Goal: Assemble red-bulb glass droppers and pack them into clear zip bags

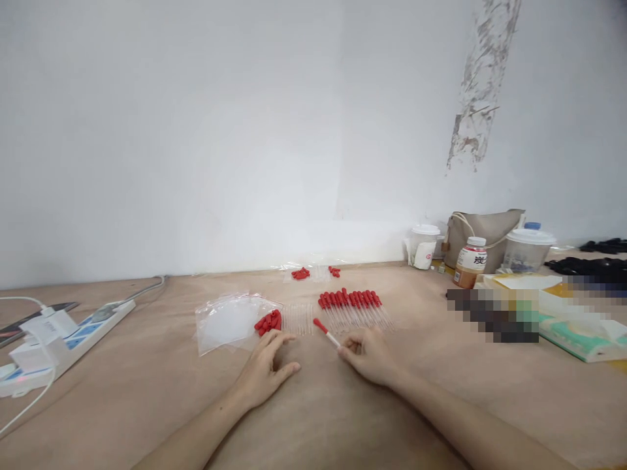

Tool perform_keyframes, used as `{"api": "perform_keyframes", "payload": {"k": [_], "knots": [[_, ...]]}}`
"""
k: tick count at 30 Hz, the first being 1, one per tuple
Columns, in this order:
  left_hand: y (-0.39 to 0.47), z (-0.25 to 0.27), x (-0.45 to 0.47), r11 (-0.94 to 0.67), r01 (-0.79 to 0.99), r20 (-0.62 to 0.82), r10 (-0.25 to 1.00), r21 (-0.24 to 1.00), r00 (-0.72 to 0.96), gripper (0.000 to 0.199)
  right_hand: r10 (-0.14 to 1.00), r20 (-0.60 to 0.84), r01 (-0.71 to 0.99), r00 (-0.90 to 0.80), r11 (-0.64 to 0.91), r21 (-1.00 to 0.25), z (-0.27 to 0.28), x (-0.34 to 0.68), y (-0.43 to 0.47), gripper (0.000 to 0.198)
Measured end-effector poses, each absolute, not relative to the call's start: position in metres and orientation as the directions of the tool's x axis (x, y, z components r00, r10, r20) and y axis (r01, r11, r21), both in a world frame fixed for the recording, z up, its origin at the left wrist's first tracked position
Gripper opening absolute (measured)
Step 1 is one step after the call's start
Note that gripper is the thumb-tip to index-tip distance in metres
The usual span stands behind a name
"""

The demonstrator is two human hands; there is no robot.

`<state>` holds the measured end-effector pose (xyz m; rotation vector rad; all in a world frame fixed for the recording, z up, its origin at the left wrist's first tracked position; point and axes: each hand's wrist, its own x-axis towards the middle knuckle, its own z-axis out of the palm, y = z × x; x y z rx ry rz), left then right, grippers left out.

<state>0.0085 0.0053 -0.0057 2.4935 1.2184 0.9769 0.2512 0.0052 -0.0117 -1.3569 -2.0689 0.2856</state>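
Pinched in the fingers of my right hand (368, 352) is a glass dropper (332, 338), its red rubber bulb pointing up and left. My left hand (268, 369) rests open, thumb and fingers apart, just below a small pile of red rubber bulbs (269, 322). Between the pile and the held dropper lies a row of bare glass tubes (298, 318). Several droppers with red bulbs (353, 307) lie side by side beyond my right hand. Clear plastic bags (230, 320) spread out left of the pile.
Two small clear bags of red bulbs (300, 273) lie near the wall. A power strip (83, 339) with plugged-in chargers is at the left. On the right stand a lidded cup (424, 247), a bottle (471, 262), a grey bag (482, 235) and a green-white packet (578, 333).
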Motion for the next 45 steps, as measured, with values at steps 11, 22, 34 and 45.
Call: {"api": "perform_keyframes", "payload": {"k": [11, 22, 34, 45], "knots": [[0.01, -0.011, 0.008, -0.581, 0.666, 0.363, 0.813, 0.468, 0.454, 0.014, 0.921, 0.382, 0.911, 0.08, 0.088, -0.402, 0.003, 0.209, 0.06, 0.024], [0.01, -0.01, 0.006, -0.573, 0.657, 0.343, 0.819, 0.49, 0.459, 0.011, 0.957, 0.271, 0.939, 0.103, -0.003, -0.345, -0.006, 0.19, 0.073, 0.035], [0.009, -0.008, 0.007, -0.573, 0.655, 0.343, 0.82, 0.493, 0.459, 0.013, 0.962, 0.253, 0.939, 0.103, -0.01, -0.344, -0.003, 0.187, 0.066, 0.035], [0.01, -0.009, 0.006, -0.589, 0.661, 0.347, 0.808, 0.465, 0.476, 0.014, 0.976, 0.21, 0.941, 0.06, 0.014, -0.337, 0.007, 0.176, 0.083, 0.025]]}}
